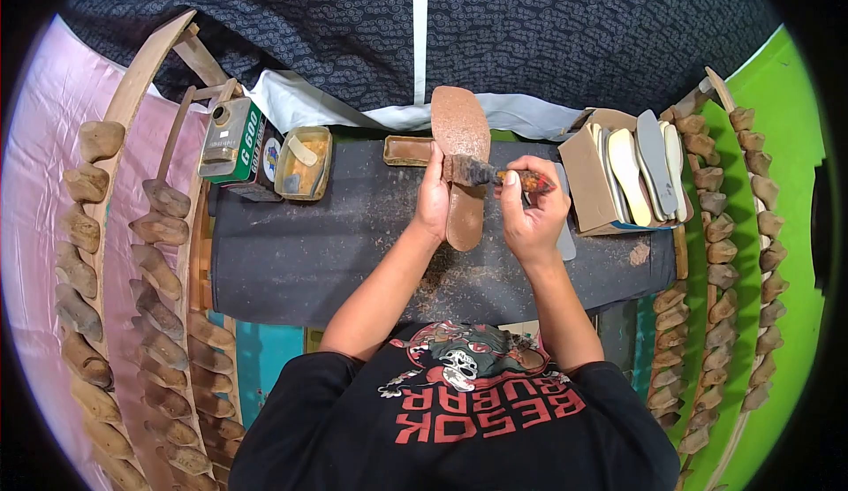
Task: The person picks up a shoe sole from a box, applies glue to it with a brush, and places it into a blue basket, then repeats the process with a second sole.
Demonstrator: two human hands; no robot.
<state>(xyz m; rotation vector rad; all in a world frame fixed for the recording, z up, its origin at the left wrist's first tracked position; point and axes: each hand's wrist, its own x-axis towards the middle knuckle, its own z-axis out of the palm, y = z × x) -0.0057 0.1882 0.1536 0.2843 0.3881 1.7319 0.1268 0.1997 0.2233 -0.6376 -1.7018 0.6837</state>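
The left hand (431,198) grips the sole (463,120) while the right hand (533,222), just beside, holds the brush (481,173) against it, seemingly coating, the next stroke calling for steadiness.

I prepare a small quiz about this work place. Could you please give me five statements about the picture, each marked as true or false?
1. The left hand holds a brown sole. True.
2. The right hand holds a hammer. False: the right hand holds a brush.
3. The cardboard box contains sole-shaped pieces. True.
4. The metal can stands at the person's right. False: the metal can stands at the person's left.
5. The cloth on the table is white. False: the table cloth is dark.
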